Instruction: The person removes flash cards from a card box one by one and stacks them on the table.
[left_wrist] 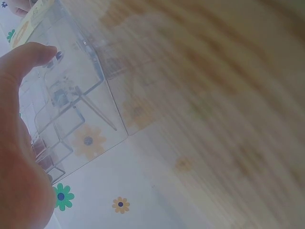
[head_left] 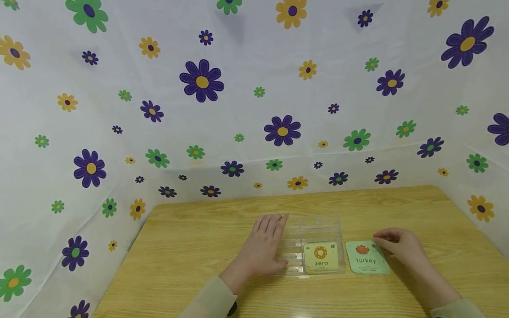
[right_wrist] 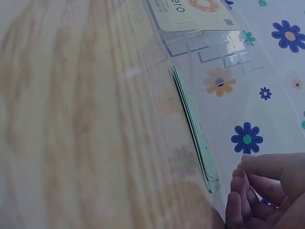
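A clear plastic card holder (head_left: 320,225) with stepped compartments lies on the table. A pale yellow card reading "zero" (head_left: 321,257) sits in its near right part. My left hand (head_left: 260,249) lies over the holder's left side, fingers stretched to the far edge and thumb near the front. In the left wrist view the thumb (left_wrist: 35,55) is against the clear plastic. Right of the holder lies a stack of green cards (head_left: 366,258), "turkey" on top. My right hand (head_left: 403,245) is at the stack's upper right corner; the right wrist view shows its loosely bent fingers (right_wrist: 240,191) beside the stack, holding nothing visible.
The wood-grain table (head_left: 191,247) carries the holder and cards. A white flower-printed cloth (head_left: 238,110) hangs behind the table and along both sides. The table's back edge meets this cloth.
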{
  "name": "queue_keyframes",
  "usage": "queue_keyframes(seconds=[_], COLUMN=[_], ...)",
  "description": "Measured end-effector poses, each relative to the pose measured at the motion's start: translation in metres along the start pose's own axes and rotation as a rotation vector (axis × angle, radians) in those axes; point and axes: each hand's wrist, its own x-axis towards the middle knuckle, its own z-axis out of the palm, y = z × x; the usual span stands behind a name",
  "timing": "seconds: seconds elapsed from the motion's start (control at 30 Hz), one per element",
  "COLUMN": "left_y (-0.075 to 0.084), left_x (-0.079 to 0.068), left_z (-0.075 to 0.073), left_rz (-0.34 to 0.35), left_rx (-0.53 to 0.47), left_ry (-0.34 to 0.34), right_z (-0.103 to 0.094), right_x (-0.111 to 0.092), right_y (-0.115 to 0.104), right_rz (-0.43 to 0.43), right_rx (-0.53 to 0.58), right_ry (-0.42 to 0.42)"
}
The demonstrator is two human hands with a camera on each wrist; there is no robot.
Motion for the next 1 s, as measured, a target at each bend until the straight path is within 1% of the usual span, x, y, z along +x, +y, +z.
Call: queue_keyframes(seconds=[0.13,0.37,0.47,0.63,0.87,1.0], left_y=[0.000,-0.002,-0.003,-0.002,-0.002,-0.002], left_x=[0.000,0.000,0.001,0.001,0.000,0.000], left_z=[0.000,0.001,0.001,0.000,0.000,0.002], left_rz=[-0.003,0.012,0.013,0.013,0.013,0.014], left_rx=[0.007,0.025,0.021,0.017,0.007,0.005], left_ry=[-0.010,0.015,0.013,0.003,0.008,0.009], right_z=[0.000,0.001,0.001,0.002,0.005,0.006], right_x=[-0.002,-0.003,-0.004,-0.007,-0.013,-0.016], right_y=[-0.003,-0.006,-0.008,-0.012,-0.021,-0.027], right_rz=[-0.010,-0.033,-0.038,-0.052,-0.095,-0.098], right_rx=[0.006,0.025,0.049,0.056,0.048,0.052], right_ry=[-0.002,-0.015,-0.030,-0.043,-0.041,-0.041])
